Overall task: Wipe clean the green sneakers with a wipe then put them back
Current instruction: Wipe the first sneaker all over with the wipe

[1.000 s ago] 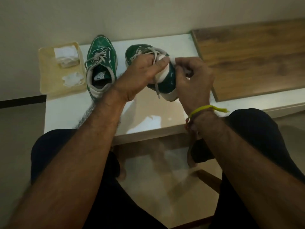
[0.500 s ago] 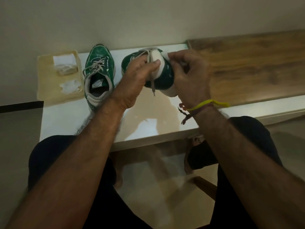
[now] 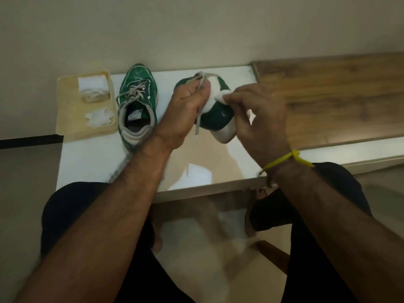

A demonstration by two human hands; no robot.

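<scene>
Two green sneakers with grey laces are on or above a white table (image 3: pixel 91 162). The left sneaker (image 3: pixel 136 101) stands flat beside a tray. My left hand (image 3: pixel 185 110) grips the right sneaker (image 3: pixel 218 119) from its top and holds it tilted on its side above the table, one lace end hanging down. My right hand (image 3: pixel 260 121) pinches a small white wipe (image 3: pixel 219 97) and presses it against the shoe's white side panel.
A pale yellow tray (image 3: pixel 65 114) at the table's left end holds a folded stack of wipes (image 3: pixel 93 88) and a crumpled one (image 3: pixel 99 119). A wooden surface (image 3: pixel 328 92) adjoins the table on the right. A wall runs behind. My knees are below the table edge.
The wipe in my right hand has slid along the shoe's white side panel and now shows between the hands. The held sneaker has turned slightly. The camera view has shifted.
</scene>
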